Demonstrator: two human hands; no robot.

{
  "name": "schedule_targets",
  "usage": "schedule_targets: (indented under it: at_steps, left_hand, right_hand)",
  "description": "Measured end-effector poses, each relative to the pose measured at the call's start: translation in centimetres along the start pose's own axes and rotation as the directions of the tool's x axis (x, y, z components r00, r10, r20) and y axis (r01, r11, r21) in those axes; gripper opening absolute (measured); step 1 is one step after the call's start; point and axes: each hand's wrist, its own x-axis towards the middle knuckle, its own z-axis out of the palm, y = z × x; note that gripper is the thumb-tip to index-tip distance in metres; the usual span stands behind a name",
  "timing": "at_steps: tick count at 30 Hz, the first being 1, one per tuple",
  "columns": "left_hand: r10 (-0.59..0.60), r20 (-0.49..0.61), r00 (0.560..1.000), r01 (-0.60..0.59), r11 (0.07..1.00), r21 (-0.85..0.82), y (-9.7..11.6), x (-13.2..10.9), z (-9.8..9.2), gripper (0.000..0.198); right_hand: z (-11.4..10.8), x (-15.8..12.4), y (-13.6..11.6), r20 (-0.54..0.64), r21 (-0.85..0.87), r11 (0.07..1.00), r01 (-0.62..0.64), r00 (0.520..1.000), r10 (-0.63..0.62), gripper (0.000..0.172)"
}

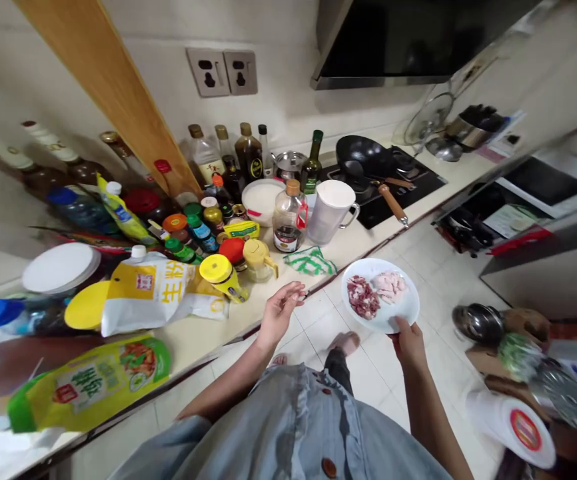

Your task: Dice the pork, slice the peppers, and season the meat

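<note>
My right hand (409,341) grips the near rim of a white plate (410,308), thumb on top, and holds it level above the floor. On the plate lie two separate piles: dark red sliced meat (363,297) on the left and pale pinkish, fatty meat (391,286) on the right. My left hand (282,308) hovers by the counter edge, its fingers curled together; a tiny dark bit shows at the fingertips, too small to name. Closest to it on the counter are a green-and-white checked cloth (310,261) and a yellow-lidded bottle (223,277).
Bottles and jars crowd the counter, with a plastic jug (329,217) and a dark sauce bottle (289,223) near its front. A black wok (363,157) sits on the stove (421,187), a wooden handle (392,203) jutting past the edge. Goods stand at right, including a white tub (493,417).
</note>
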Motion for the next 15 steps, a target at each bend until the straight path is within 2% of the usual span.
schedule_targets:
  at_steps: [2,3,5,6,8,10,11,13,15]
  left_hand:
    - [0.129,-0.104,0.986,-0.123,0.991,0.057,-0.5,2.7,1.9,0.041]
    - [0.204,-0.161,0.966,-0.189,0.977,0.102,-0.8,4.2,2.8,0.040]
    - [0.358,-0.285,0.889,-0.304,0.928,0.216,-1.6,7.4,4.5,0.038]
    - [0.432,-0.354,0.830,-0.343,0.894,0.288,-2.0,8.9,5.2,0.037]
    - [0.552,-0.498,0.669,-0.347,0.825,0.447,-2.7,11.9,6.6,0.037]
    - [0.620,-0.603,0.502,-0.256,0.773,0.581,-3.0,14.3,7.8,0.037]
    - [0.637,-0.636,0.436,-0.194,0.756,0.625,-3.0,15.3,8.4,0.037]
    - [0.659,-0.670,0.342,-0.091,0.733,0.674,-2.6,16.9,9.5,0.035]
    - [0.678,-0.682,0.274,-0.031,0.715,0.699,-1.9,18.2,10.5,0.032]
  right_hand:
    - [0.6,4.7,-0.2,0.038,0.000,0.999,-0.042,0.998,0.042,0.035]
    - [1.0,7.1,-0.2,0.062,-0.003,0.998,-0.066,0.996,0.066,0.036]
    - [1.9,11.8,-0.5,0.134,-0.020,0.995,-0.094,0.986,0.096,0.037]
    - [2.3,14.1,-0.7,0.180,-0.032,0.994,-0.103,0.978,0.107,0.037]
    - [3.2,18.2,-1.3,0.287,-0.062,0.992,-0.108,0.950,0.122,0.037]
    - [4.1,21.8,-2.0,0.377,-0.088,0.990,-0.112,0.916,0.137,0.038]
    - [4.6,23.4,-2.3,0.415,-0.102,0.988,-0.114,0.898,0.146,0.039]
    - [5.5,26.0,-3.0,0.479,-0.131,0.985,-0.114,0.862,0.163,0.039]
    - [6.4,28.1,-3.4,0.533,-0.158,0.981,-0.112,0.827,0.180,0.038]
